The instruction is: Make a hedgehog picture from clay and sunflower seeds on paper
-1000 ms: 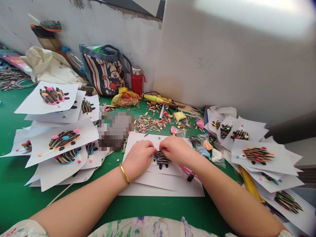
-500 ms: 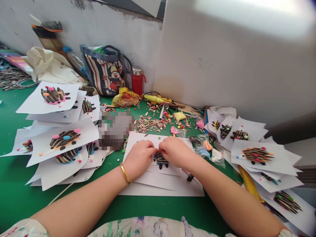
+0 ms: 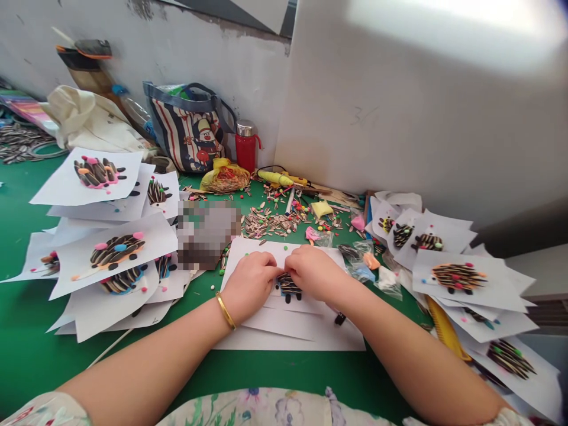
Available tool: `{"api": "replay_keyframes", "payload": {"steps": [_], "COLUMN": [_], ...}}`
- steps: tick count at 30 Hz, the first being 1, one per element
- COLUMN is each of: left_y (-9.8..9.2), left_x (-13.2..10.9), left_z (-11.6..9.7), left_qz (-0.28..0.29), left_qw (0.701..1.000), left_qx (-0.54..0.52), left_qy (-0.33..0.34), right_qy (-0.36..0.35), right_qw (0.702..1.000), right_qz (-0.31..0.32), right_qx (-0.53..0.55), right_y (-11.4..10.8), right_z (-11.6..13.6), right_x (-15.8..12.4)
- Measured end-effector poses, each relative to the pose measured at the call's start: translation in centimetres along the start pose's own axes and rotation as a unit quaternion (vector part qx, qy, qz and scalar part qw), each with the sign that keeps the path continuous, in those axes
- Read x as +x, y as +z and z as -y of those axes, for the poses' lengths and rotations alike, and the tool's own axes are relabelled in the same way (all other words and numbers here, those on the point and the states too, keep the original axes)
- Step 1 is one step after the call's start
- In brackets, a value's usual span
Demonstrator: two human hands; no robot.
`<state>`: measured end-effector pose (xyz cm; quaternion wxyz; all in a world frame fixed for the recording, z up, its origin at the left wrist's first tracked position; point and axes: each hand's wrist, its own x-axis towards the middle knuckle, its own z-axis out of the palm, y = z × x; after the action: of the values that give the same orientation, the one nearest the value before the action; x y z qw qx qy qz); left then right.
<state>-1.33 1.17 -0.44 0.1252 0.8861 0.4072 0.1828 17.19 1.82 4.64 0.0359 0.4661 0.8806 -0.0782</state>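
Note:
In front of me lies a sunflower-seed hedgehog (image 3: 290, 287) with black feet and some blue clay, stuck on a white paper sheet (image 3: 284, 324) with more sheets beneath it. My left hand (image 3: 252, 284), with a gold bangle at the wrist, rests on the paper left of the hedgehog, its thumb and forefinger pressed together near the hedgehog's upper edge. My right hand (image 3: 313, 272) meets it there, fingers bent in a pinch over the hedgehog's top. Whatever sits between the fingertips is too small or hidden to name.
Finished hedgehog cards (image 3: 115, 251) are stacked at left, with another stack (image 3: 461, 278) at right. Behind the paper lie loose sunflower seeds (image 3: 270, 222), coloured clay balls and clay packets (image 3: 373, 260). A striped bag (image 3: 189, 130) and red flask (image 3: 245, 148) stand by the wall.
Both hands stay nearly still at the hedgehog's upper edge. The view has shifted very slightly.

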Motion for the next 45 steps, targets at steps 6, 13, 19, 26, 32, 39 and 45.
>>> {"api": "replay_keyframes", "payload": {"steps": [6, 13, 19, 26, 32, 39, 45], "left_y": [-0.1, 0.1, 0.2, 0.2, 0.2, 0.0, 0.1], "left_x": [-0.1, -0.2, -0.2, -0.2, -0.3, -0.2, -0.2], "left_z": [0.0, 0.0, 0.0, 0.1, 0.1, 0.0, 0.1], "left_qz": [-0.002, -0.017, -0.017, -0.024, -0.021, -0.016, -0.024], "left_qw": [1.000, 1.000, 1.000, 1.000, 1.000, 1.000, 1.000], "left_qx": [-0.008, -0.022, -0.016, -0.018, -0.008, 0.002, 0.004], "left_qy": [0.001, -0.001, 0.002, 0.004, 0.013, 0.023, 0.017], "right_qy": [0.019, 0.040, 0.030, 0.191, 0.285, 0.183, 0.098], "right_qw": [1.000, 0.997, 0.996, 0.971, 0.952, 0.969, 0.978], "right_qz": [-0.007, -0.054, -0.053, -0.117, -0.106, -0.152, -0.162], "right_qx": [0.020, 0.047, 0.058, 0.087, 0.027, 0.063, 0.089], "right_y": [-0.4, -0.5, -0.3, -1.6, 0.2, 2.4, 2.7], "right_z": [0.0, -0.9, -1.0, -3.1, -4.7, -2.0, 1.0], "right_x": [-0.3, -1.6, -1.9, -5.4, -8.6, -6.9, -4.9]}}
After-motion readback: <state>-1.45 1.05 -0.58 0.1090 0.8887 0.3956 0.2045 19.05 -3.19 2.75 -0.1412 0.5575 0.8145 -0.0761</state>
